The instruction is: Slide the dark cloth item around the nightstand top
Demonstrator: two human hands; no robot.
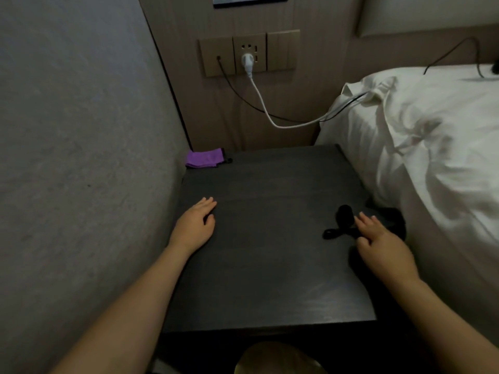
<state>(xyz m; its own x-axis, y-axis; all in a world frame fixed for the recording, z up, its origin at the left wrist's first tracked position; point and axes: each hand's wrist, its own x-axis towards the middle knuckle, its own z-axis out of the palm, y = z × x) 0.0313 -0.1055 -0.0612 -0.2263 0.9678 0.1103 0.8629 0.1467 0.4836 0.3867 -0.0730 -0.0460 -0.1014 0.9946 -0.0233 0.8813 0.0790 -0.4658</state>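
Two hands on a dark bedside table, a black cord by the right one.

The right hand [378, 244] lies with relaxed, spread fingers touching a black cord [336, 232] near the table's right edge; it looks light and limp, best pinched at its loop. The left hand [195, 224] rests flat, fingers straight, on the nightstand [270, 279]. Farther back sit a purple cloth [205, 158], the white bedding [432, 147] and a wall socket [249, 54].
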